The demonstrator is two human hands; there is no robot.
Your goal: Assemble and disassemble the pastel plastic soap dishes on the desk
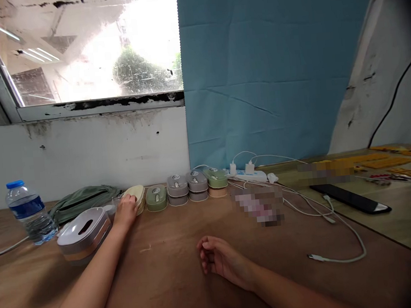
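At the back of the table, my left hand [126, 210] has its fingers curled over a cream rounded box [140, 198], partly hidden by the hand. To its right stands a row of small lidded boxes: a green one [156, 199], two grey ones such as the grey box [177, 190], and one with a green lid and peach base [217, 181]. My right hand [222, 260] is low over the middle of the table, palm turned inward. Its fingers are loosely bent, and nothing shows in them. Beside my left forearm sits a larger grey-and-peach box [84, 231].
A water bottle [30, 212] and a green bag [87, 200] are at the left. At the right lie a white power strip [245, 175] with chargers, loose white cables [347, 259], a black flat object [349, 199] and yellow pieces [382, 160]. Two patches are blurred.
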